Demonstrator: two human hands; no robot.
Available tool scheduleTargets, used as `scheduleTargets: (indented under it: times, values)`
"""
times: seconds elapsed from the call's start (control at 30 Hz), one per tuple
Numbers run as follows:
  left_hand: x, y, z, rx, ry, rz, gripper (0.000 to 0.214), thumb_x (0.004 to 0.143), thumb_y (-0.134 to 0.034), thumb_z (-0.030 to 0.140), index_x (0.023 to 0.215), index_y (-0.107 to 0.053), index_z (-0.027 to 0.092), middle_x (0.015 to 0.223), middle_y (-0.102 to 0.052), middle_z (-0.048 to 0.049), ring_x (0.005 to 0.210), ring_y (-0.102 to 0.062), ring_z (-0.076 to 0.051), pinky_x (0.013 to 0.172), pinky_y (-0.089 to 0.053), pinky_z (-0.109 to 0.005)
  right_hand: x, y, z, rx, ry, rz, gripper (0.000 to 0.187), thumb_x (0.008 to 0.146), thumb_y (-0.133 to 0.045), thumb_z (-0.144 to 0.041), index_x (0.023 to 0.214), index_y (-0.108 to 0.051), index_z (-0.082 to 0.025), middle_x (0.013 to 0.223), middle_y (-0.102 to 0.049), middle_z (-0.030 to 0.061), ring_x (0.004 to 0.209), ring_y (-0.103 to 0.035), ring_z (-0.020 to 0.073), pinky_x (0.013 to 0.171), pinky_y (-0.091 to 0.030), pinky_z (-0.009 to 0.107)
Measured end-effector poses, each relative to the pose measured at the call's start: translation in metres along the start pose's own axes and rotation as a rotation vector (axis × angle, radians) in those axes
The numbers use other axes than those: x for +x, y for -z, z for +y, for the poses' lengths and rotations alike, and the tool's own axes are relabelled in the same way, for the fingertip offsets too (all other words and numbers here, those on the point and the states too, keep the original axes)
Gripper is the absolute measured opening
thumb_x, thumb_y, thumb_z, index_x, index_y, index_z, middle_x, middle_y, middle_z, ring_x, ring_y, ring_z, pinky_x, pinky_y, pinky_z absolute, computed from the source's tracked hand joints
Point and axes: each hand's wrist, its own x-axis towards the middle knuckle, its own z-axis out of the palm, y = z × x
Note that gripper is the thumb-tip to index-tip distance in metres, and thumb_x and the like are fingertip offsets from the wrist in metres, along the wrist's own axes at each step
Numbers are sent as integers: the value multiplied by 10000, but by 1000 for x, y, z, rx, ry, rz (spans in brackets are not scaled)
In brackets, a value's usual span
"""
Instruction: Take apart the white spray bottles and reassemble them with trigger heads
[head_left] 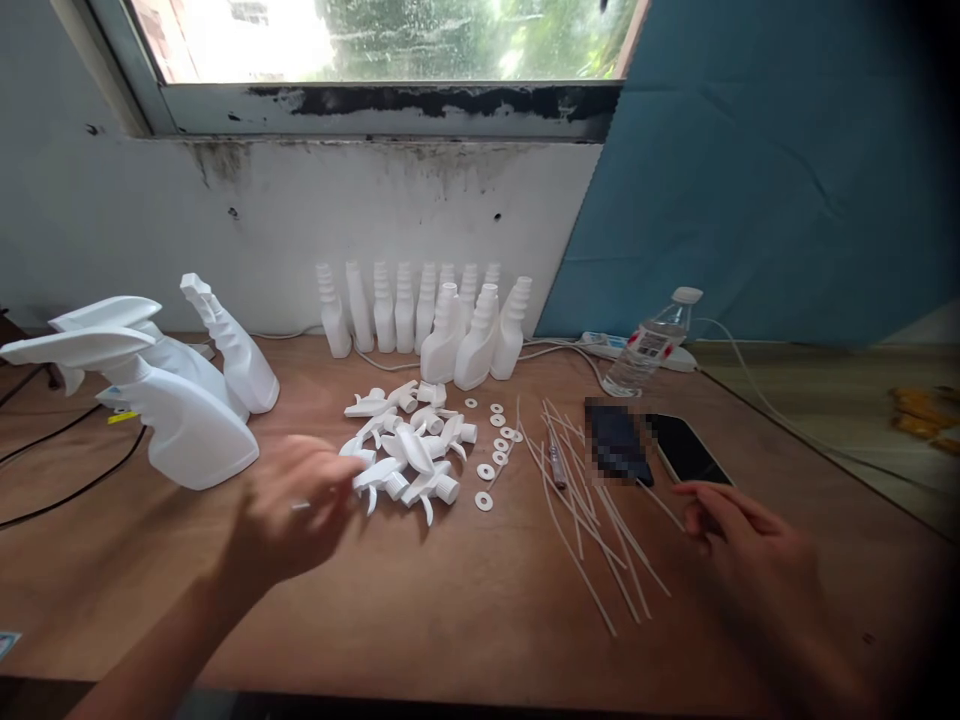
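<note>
My left hand (296, 510) is at the left edge of a pile of white spray trigger heads (409, 445). Its fingertips meet the nearest head, but blur hides whether they grip it. On the right, my right hand (757, 565) is closed in a pinch on one end of a thin white tube (661, 504), which slants away toward a dark pixelated object (616, 440). More thin tubes (600, 530) lie loosely between the hands. Several white ring washers (485, 472) are scattered beside the trigger heads.
White bottles without heads (476, 340) stand by the wall. To the left are larger spray bottles (199, 430) with heads and a bottle without one (251, 370). A phone (691, 450), a clear water bottle (649, 345), a power strip (679, 358) and cables occupy the right side.
</note>
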Motion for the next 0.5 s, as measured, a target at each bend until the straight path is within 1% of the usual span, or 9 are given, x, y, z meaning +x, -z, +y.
scheduleTargets:
  times: [0.07,0.1,0.13,0.2,0.27,0.33,0.4,0.43,0.5]
  values:
    - [8,-29,10,-20,-132,-49,138,868,-542,88,972,-577,172,790,-651,-30,757,-583,-174,707,-491,-334,13,-16,-20,-61,98,-131,271,805,-620,-465,757,-698,-210,595,-534,63,515,-478,155,447,-392,282]
    - [13,-45,12,-34,-176,-76,148,863,-525,74,962,-575,172,790,-659,-37,766,-587,-183,707,-486,-341,21,-25,-29,-86,149,-206,297,813,-602,-477,772,-696,-198,597,-546,61,510,-487,152,445,-395,275]
    - [17,-60,12,-50,-191,-95,148,869,-506,79,964,-576,169,828,-668,-53,801,-595,-194,719,-487,-348,29,-35,-37,-120,204,-264,313,823,-584,-481,789,-693,-190,593,-552,52,494,-482,140,450,-397,267]
    - [20,-86,7,-75,-152,-101,158,874,-495,86,987,-571,167,916,-674,-70,878,-593,-208,778,-490,-367,45,-55,-48,-203,331,-320,321,842,-547,-468,821,-688,-181,570,-550,26,465,-476,121,467,-396,254]
    - [18,-97,-1,-75,-85,-98,182,872,-503,87,1024,-562,169,1000,-663,-83,958,-582,-221,850,-480,-391,57,-72,-52,-274,446,-312,310,856,-513,-434,830,-684,-177,568,-561,10,464,-493,112,494,-402,241]
    - [13,-94,-13,-31,-19,-72,216,863,-522,86,1055,-553,180,1050,-645,-90,1020,-570,-234,901,-461,-412,63,-83,-49,-326,518,-261,307,861,-486,-402,818,-684,-171,587,-590,11,472,-518,111,508,-405,235]
    - [6,-77,-30,86,29,6,257,840,-550,82,1066,-549,203,1055,-627,-86,1040,-566,-244,921,-444,-425,64,-88,-41,-386,565,-211,301,862,-476,-372,810,-689,-166,622,-628,18,490,-545,115,523,-412,233]
    - [3,-64,-40,170,56,68,281,821,-566,78,1066,-549,214,1060,-613,-85,1043,-563,-249,924,-438,-426,64,-88,-36,-415,588,-193,294,861,-477,-359,804,-691,-165,634,-643,19,500,-558,117,532,-416,232]
    - [-4,-35,-61,367,130,263,327,768,-599,93,1062,-541,224,1094,-555,-94,1064,-536,-264,933,-426,-429,63,-86,-26,-457,625,-177,278,858,-486,-335,798,-696,-164,653,-665,21,521,-583,122,548,-425,229]
